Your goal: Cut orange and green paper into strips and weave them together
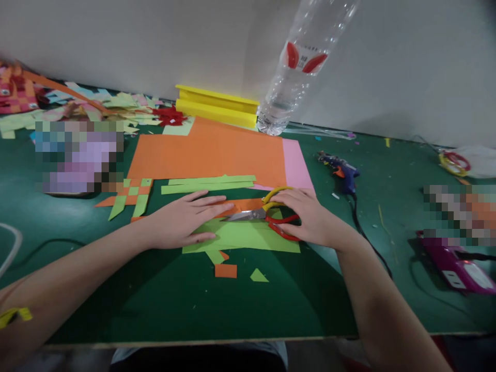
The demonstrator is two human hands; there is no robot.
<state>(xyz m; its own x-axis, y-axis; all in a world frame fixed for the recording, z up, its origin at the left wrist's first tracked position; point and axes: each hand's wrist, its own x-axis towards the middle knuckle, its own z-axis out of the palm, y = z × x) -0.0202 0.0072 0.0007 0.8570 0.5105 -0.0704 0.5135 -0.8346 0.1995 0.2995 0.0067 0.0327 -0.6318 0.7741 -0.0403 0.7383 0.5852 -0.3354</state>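
My right hand (310,214) is closed on a pair of scissors (256,214) with one yellow handle and one red handle. The blades point left and lie over a light green sheet of paper (256,237). Fingers spread, my left hand (189,219) rests flat on the left end of the green sheet and of an orange paper strip (248,205). Just behind lie light green strips (209,182). A woven orange and green paper piece (134,194) sits left of my left hand. Small offcuts, among them an orange rectangle (226,271), lie in front.
Large orange paper (209,150) over pink paper (298,160) lies behind my hands. A plastic bottle (302,67) and folded yellow paper (217,106) stand near the wall. A blue glue gun (344,173) with its cord lies right; paper scraps (116,106) pile up back left.
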